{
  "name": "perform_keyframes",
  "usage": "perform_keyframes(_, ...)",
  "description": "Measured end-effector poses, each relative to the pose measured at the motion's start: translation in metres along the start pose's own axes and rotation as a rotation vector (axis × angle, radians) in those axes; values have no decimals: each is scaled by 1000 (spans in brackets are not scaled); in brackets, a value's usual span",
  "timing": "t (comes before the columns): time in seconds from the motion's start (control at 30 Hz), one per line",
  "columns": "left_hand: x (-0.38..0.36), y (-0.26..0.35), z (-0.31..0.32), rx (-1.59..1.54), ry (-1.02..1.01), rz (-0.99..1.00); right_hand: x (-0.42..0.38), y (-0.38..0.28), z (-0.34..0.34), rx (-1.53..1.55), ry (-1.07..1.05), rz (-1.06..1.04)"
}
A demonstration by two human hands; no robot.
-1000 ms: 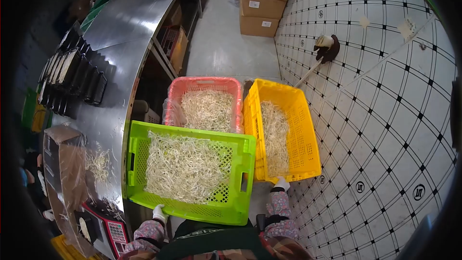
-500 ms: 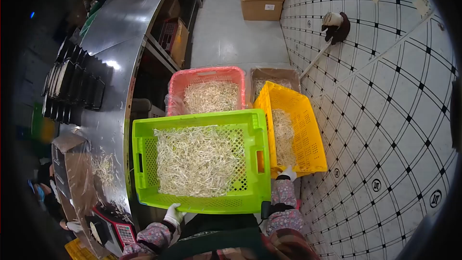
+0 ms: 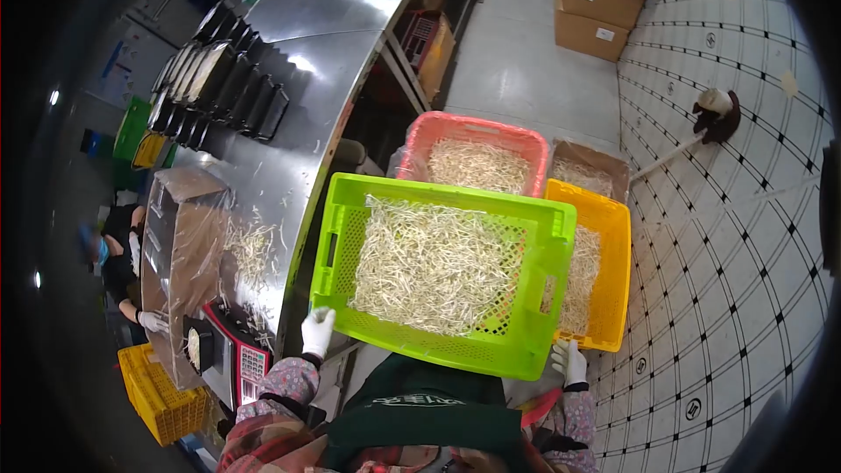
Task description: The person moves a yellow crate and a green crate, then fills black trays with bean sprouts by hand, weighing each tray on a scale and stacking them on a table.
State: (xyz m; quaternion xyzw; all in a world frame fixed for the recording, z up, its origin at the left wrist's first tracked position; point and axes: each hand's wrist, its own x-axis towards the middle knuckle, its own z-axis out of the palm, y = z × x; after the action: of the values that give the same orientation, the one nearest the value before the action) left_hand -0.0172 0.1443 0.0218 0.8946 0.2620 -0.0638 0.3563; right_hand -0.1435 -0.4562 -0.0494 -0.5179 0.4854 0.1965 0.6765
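At the far left, a person in dark clothing [image 3: 116, 276] is seen beside a plastic-lined box [image 3: 197, 250], with a yellow basket [image 3: 162, 394] set below. On the metal table [image 3: 350, 9], black trays [image 3: 215, 92] are stacked, loose sprouts [image 3: 250, 254] are scattered, and a red scale [image 3: 250, 363] is placed near the front. The white-gloved left hand [image 3: 317, 331] is held at the near left corner of the green crate [image 3: 557, 236]; its fingers are drawn together there, but whether the rim is pinched cannot be told. The crate is held slightly askew before the torso, with pale sprouts [image 3: 429, 267] heaped inside; the near end of a red crate [image 3: 477, 127] is covered by it. The right hand [image 3: 569, 363], also gloved, is placed at the near end of a yellow crate [image 3: 613, 280]; its fingers are slightly bent, and whether anything is gripped cannot be told. Farther right, a pole with a dark head [image 3: 720, 120] is seen by the patterned wall [image 3: 727, 298].
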Motion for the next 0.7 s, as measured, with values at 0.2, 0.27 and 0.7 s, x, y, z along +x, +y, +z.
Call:
perform_keyframes(0.2,102,34,0,302,160,218,-6,7,55,-352,-36,-366)
perform_keyframes(0.27,150,-13,22,74,-22,-33,-12,-1,75,-403,106,-424)
perform_keyframes(0.7,129,199,62,-444,-444,159,-68,-92,-13,-218,836,-458)
